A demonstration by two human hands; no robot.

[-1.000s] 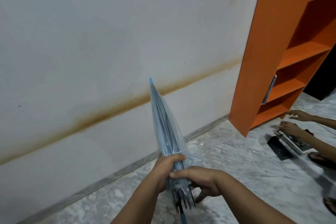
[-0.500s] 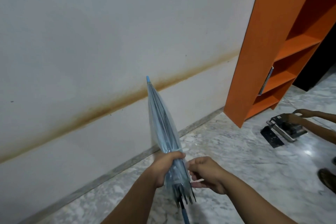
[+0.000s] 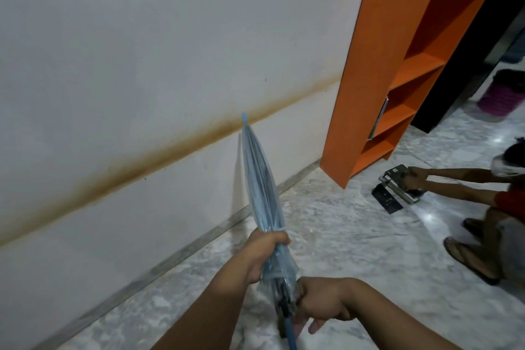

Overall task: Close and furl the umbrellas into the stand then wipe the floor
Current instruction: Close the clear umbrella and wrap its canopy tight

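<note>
White wall (image 3: 142, 51) with a brown horizontal stain band filling the left and centre of the frame, meeting grey-white marble floor (image 3: 355, 236) along a pale skirting line. At centre, closed translucent pale-blue umbrella (image 3: 262, 187), canopy gathered around dark ribs, blue tip pointing up toward the stain, blue shaft running off the bottom edge. Left hand (image 3: 262, 254) wrapped around the gathered canopy at lower centre, fingers curled tight on the plastic. Right hand (image 3: 319, 302) just below and right of it, fingers curled at the rib ends by the shaft, gripping the umbrella there; lower fingers hanging looser underneath. Upper right: tall orange wooden shelf unit (image 3: 377, 65) standing on the floor, a thin flat item leaning in one lower compartment. At right edge, another person's two hands (image 3: 412, 179) on a dark and silver flat device (image 3: 393, 190) lying on the floor, sandalled foot (image 3: 468, 258) nearby. Purple ribbed basket (image 3: 502, 96) far right, beyond a dark doorway.
</note>
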